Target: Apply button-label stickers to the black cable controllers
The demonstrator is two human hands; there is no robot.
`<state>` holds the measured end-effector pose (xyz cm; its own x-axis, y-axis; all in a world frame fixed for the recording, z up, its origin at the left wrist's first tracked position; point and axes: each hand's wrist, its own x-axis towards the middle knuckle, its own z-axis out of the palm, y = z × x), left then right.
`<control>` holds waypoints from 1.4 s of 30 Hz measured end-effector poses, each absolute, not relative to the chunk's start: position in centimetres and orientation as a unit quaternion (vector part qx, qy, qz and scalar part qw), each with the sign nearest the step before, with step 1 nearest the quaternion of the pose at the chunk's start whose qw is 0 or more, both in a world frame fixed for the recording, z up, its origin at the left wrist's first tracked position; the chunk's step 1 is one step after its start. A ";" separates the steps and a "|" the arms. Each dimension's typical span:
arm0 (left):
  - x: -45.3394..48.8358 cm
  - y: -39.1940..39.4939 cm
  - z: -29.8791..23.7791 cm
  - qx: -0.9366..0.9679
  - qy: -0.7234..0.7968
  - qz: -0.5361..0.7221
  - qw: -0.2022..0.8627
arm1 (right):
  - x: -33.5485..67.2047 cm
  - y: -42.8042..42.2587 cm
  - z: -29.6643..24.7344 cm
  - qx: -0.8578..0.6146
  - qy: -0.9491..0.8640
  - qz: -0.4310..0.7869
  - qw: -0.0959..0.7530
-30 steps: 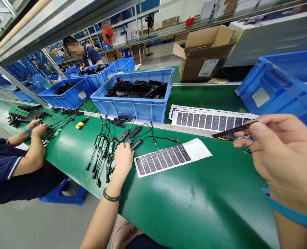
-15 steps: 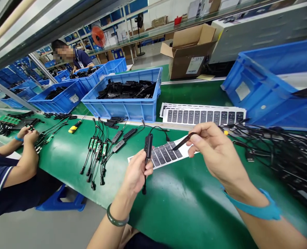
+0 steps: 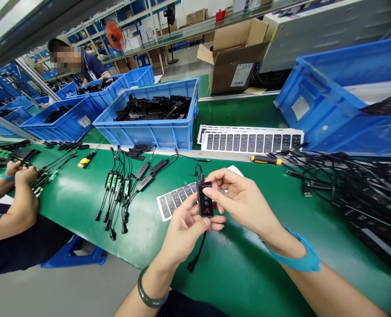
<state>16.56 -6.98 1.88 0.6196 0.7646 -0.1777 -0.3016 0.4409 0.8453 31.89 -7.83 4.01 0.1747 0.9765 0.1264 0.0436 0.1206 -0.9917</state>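
My left hand (image 3: 187, 226) grips a small black inline controller (image 3: 205, 199) with a cable hanging from it, held upright over the green bench (image 3: 248, 264). My right hand (image 3: 240, 198) pinches the top of the same controller, thumb pressing a black button label onto its face. A white label sheet (image 3: 175, 200) with dark stickers lies just behind my hands. Several wired controllers and green circuit boards (image 3: 122, 185) lie in a row to the left.
More label sheets (image 3: 251, 141) and a yellow-handled screwdriver (image 3: 264, 159) lie behind. Blue bins (image 3: 149, 127) hold black parts; another blue bin (image 3: 340, 105) stands right over a tangle of black cables (image 3: 347, 176). A co-worker's hands (image 3: 20, 174) work at left. A cardboard box (image 3: 235, 57) sits far back.
My left hand raised the controller and turned its face toward me. My right hand brought the black label from the sheet onto the controller. The view shifted slightly right.
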 end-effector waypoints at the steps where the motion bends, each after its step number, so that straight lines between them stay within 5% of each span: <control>1: 16.5 -7.0 1.9 0.409 0.281 0.333 0.802 | 31.9 -7.8 4.1 -0.518 -0.490 0.417 0.563; 42: 16.5 -7.3 2.1 0.423 0.311 0.332 0.784 | 31.6 -8.1 4.0 -0.540 -0.485 0.414 0.550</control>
